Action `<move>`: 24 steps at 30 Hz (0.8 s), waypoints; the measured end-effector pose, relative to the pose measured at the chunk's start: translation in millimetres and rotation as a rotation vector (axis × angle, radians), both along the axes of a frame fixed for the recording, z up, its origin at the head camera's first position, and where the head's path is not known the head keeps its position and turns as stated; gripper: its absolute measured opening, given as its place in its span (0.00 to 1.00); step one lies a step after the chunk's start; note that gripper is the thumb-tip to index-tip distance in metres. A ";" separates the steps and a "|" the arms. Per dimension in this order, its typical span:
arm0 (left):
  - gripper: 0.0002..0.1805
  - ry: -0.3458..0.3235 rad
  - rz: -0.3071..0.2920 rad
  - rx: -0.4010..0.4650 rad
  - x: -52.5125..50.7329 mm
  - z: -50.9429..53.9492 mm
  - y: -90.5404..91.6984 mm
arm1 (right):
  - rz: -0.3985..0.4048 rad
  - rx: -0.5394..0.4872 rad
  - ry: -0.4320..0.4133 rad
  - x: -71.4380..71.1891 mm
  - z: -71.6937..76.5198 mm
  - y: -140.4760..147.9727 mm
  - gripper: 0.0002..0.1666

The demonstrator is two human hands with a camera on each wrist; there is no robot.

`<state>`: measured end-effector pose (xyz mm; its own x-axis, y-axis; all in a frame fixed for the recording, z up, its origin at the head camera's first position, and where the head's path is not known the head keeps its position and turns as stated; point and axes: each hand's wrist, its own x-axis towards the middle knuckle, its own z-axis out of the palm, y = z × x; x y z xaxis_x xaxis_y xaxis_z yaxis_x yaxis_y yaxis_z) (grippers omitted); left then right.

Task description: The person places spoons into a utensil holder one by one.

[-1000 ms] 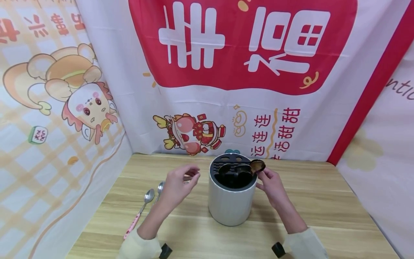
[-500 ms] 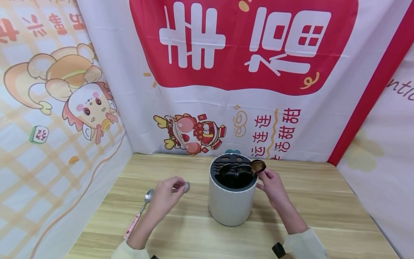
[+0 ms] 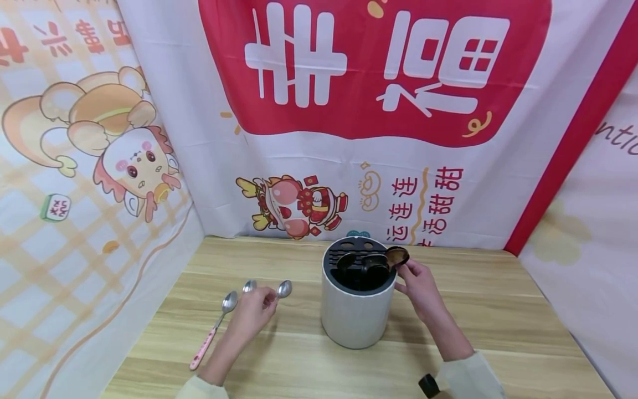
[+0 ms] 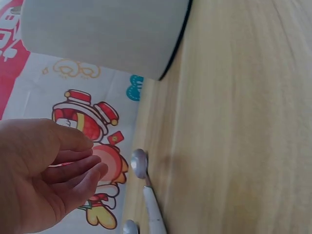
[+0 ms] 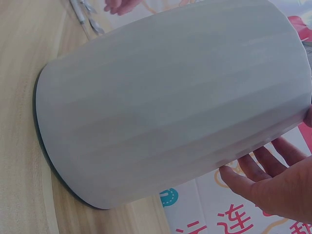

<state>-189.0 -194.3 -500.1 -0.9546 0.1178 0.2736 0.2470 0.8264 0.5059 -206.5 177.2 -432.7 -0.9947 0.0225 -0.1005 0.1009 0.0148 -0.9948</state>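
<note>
My left hand (image 3: pixel 255 311) hovers over the table's left half, fingers loosely bent. In the left wrist view that hand (image 4: pixel 48 170) holds nothing and appears apart from a metal spoon (image 4: pixel 139 163) with a pale handle. The head view shows this spoon's bowl (image 3: pixel 284 288) just past my fingertips. Another spoon (image 3: pixel 249 286) is partly hidden behind the hand. A spoon with a pink handle (image 3: pixel 230 302) lies at the left. My right hand (image 3: pixel 421 285) grips the upper right side of a white cylindrical utensil holder (image 3: pixel 355 318); its fingers (image 5: pixel 236 180) press the wall.
Dark utensils, including a brown-headed ladle (image 3: pixel 397 256), stand in the holder's dark slotted top (image 3: pixel 344 244). Wood-grain table (image 3: pixel 478 310) surrounds it. A printed cloth (image 3: pixel 309 155) hangs behind the table, with more cloth at both sides.
My left hand has moved left and toward me, away from the holder. The spoon by its fingertips and the one behind it now show. My right hand stays on the utensil holder.
</note>
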 end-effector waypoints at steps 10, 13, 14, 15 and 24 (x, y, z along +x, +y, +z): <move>0.11 -0.030 0.035 -0.183 -0.8 -22.0 -5.9 | -0.017 -0.002 0.000 0.3 0.0 -0.4 0.19; 0.07 -0.022 0.046 -0.271 -0.1 -28.3 -6.5 | -0.012 0.011 -0.011 0.7 -0.1 -0.5 0.22; 0.06 -0.014 0.045 -0.297 0.2 -30.0 -6.4 | -0.011 0.012 -0.014 0.7 -0.1 -0.6 0.22; 0.07 -0.012 0.047 -0.317 0.4 -31.8 -6.4 | -0.010 0.011 -0.015 0.8 0.0 -0.7 0.23; 0.08 -0.030 0.036 -0.314 -0.5 -38.6 -6.3 | -0.013 0.004 -0.009 -0.6 -0.6 -1.2 0.23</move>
<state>-189.5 -200.6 -538.7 -0.9667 0.1586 0.2009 0.2041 0.9513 0.2311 -207.1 176.0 -433.2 -0.9933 0.0358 -0.1095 0.1101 0.0171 -0.9938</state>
